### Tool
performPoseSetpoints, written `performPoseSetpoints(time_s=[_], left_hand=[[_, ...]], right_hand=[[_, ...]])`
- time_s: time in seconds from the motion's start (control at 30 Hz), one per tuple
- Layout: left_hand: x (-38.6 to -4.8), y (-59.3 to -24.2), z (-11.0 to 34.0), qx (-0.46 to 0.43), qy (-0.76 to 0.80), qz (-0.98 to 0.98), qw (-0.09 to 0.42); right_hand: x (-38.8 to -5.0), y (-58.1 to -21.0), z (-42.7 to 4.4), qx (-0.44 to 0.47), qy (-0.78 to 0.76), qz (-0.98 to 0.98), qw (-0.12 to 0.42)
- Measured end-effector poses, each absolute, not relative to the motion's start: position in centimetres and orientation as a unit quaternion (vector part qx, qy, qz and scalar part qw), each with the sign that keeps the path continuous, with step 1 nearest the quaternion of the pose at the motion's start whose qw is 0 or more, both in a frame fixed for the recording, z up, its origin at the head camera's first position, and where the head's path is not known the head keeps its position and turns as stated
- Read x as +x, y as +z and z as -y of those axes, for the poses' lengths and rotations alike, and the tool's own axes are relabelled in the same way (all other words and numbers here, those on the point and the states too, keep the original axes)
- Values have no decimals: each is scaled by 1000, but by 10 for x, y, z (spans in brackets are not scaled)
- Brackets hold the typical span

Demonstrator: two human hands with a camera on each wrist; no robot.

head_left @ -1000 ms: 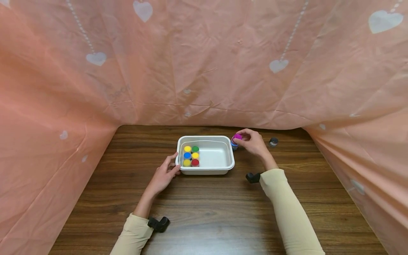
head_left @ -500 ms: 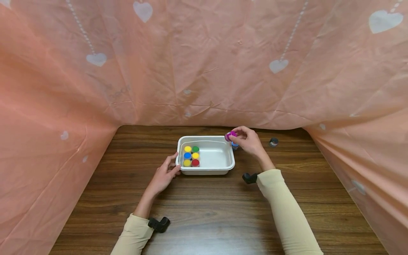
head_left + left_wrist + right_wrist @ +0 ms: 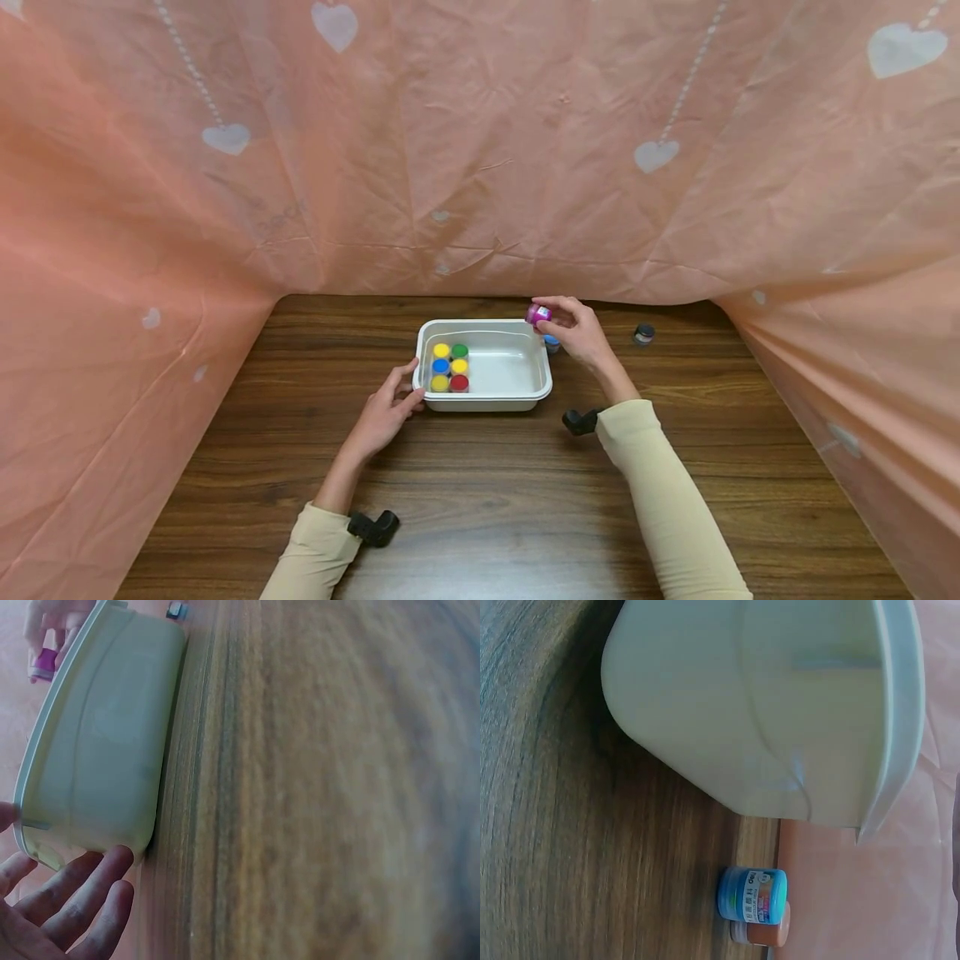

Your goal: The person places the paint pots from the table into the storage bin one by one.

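Observation:
A white plastic box (image 3: 510, 406) stands on the wooden table. Inside its left end several small paint jars (image 3: 459, 383) with yellow, green, blue and red lids stand in two columns. My left hand (image 3: 385, 414) holds the box's near-left corner, thumb at the front rim and fingers against the end wall (image 3: 116, 859). Above the far-right rim my right hand (image 3: 585, 333) pinches a magenta-lidded paint jar (image 3: 537, 314), tilted sideways. Close beneath that hand, just outside the box, is a blue paint jar (image 3: 754, 895); an orange-lidded jar (image 3: 774, 930) shows behind it.
A black-lidded jar (image 3: 643, 334) stands farther right on the table (image 3: 480, 500). A pink curtain with white hearts (image 3: 480, 167) closes off the back and both sides. Black wrist cameras (image 3: 373, 528) are strapped near both cuffs.
My right hand has lifted the magenta-lidded jar from above the blue jar and moved it left to the box's far-right rim, tilting it. My left hand stays in place.

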State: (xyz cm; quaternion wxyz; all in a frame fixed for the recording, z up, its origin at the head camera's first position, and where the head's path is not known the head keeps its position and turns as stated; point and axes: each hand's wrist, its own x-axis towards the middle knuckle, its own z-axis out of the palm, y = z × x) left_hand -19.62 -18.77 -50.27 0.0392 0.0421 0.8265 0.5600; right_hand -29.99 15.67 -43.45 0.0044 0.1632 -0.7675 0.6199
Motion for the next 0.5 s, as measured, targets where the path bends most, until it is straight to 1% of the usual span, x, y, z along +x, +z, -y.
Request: performPoseSetpoints(time_s=[0.23, 0.5], left_hand=[[-195, -501, 187, 43, 563, -824, 43], [-196, -502, 188, 43, 557, -828, 40]], right_hand=[[-299, -434, -154, 163, 615, 771, -3], [-297, -430, -145, 151, 594, 790, 8]])
